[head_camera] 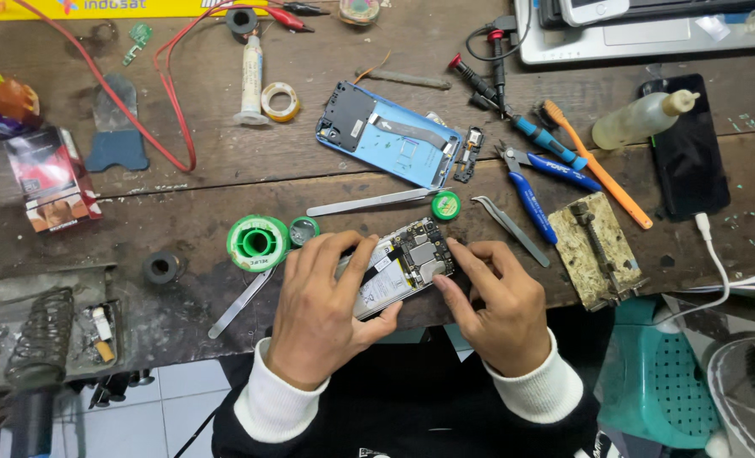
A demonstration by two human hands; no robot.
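Note:
An opened smartphone (407,259) lies tilted at the near edge of the wooden workbench (225,182), its circuit board and battery exposed. My left hand (322,305) grips the phone's lower half, fingers curled over the battery. My right hand (496,305) touches the phone's upper right edge with fingertips by the board. The phone's blue back cover (390,136) rests face-down farther back. Straight steel tweezers (377,202) lie just beyond the phone.
A green solder spool (257,242), small green tin (445,205), curved tweezers (509,227), blue cutters (530,199), orange brush (598,161), metal board holder (594,246), bottle (640,119), black phone on charge (690,144), syringe (252,80), tape roll (280,102), red wires (131,110), soldering stand (42,335).

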